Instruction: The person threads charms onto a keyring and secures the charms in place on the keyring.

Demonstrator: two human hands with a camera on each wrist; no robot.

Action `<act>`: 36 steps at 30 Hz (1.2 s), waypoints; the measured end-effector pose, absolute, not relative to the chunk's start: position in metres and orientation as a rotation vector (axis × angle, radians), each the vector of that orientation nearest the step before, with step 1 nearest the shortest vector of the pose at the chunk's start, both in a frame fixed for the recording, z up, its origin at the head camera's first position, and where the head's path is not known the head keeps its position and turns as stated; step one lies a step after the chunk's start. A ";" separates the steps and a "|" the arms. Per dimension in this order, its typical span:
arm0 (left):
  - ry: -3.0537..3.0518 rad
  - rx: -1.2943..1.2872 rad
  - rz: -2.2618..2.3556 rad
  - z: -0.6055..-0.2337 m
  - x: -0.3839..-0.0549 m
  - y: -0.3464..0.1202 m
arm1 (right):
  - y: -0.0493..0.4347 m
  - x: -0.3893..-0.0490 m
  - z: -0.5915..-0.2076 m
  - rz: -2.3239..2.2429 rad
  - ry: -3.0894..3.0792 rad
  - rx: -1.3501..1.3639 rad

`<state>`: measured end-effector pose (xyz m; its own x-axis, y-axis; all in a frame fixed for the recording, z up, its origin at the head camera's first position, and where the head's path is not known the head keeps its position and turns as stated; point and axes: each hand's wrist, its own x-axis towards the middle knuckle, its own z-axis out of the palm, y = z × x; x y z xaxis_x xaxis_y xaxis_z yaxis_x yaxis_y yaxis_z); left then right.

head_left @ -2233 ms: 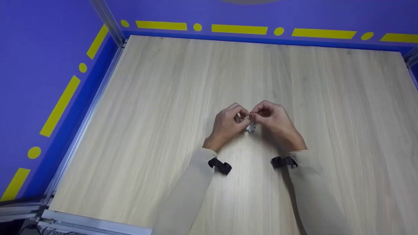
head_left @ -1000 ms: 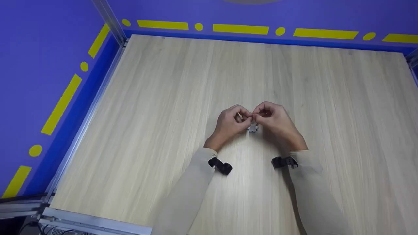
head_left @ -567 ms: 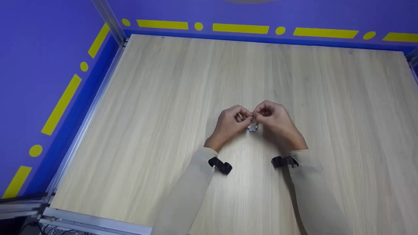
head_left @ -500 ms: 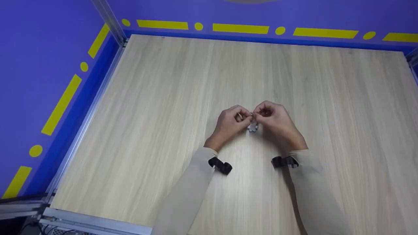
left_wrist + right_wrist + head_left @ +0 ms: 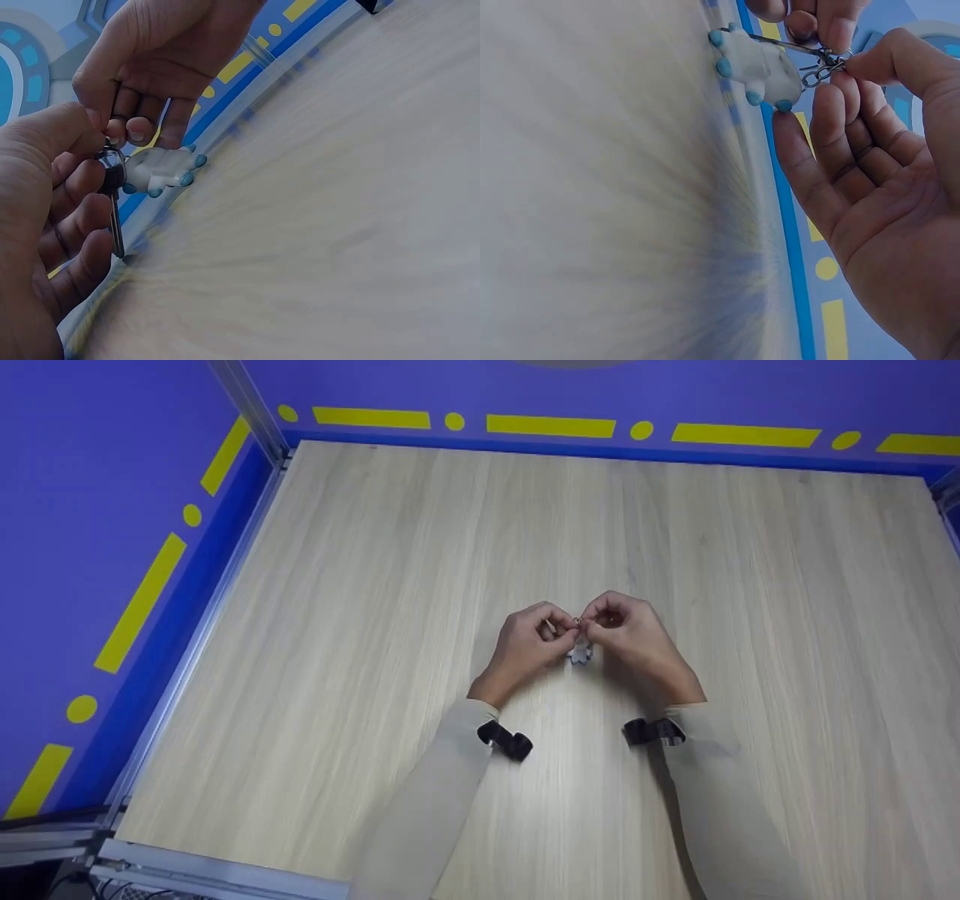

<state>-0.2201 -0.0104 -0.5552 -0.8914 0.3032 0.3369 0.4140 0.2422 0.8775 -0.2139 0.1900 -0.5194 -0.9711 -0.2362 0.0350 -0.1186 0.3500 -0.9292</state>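
Over the middle of the table, my left hand point(image 5: 522, 643) and right hand point(image 5: 637, 636) meet at the fingertips around a small metal key ring point(image 5: 111, 155). My left thumb and fingers pinch the ring by the key point(image 5: 116, 231), whose dark blade points down in the left wrist view. From the other side, my right thumb and index finger pinch the ring where a short chain point(image 5: 814, 77) joins it. A white figure charm with blue tips point(image 5: 757, 63) dangles from that chain, touching a right fingertip in the right wrist view. Fingertips partly cover the ring.
A light wood-grain table point(image 5: 360, 585) spreads around both hands. Blue panels with yellow dashes and dots point(image 5: 551, 426) stand along its back and left sides. A metal rail point(image 5: 217, 874) edges the near left corner. Black straps point(image 5: 506, 740) sit on both wrists.
Since the oldest frame, both hands have shifted slightly right, the fingertips staying together. The charm below them has swung and turned a little. Over the last half second the hands are nearly still.
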 end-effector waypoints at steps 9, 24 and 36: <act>-2.405 -0.668 -1.737 -0.556 -0.221 -0.009 | 0.190 -0.214 -0.520 -1.699 2.497 -0.322; -2.392 -0.684 -1.753 -0.556 -0.221 -0.010 | 0.188 -0.214 -0.519 -1.731 2.474 -0.307; -2.396 -0.654 -1.733 -0.556 -0.221 -0.010 | 0.190 -0.215 -0.520 -1.700 2.497 -0.349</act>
<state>-0.2209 -0.0095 -0.5563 -0.9006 0.2762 0.3355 0.4051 0.2541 0.8783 -0.2151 0.1896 -0.5203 -0.9686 -0.2444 0.0454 -0.1317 0.3499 -0.9275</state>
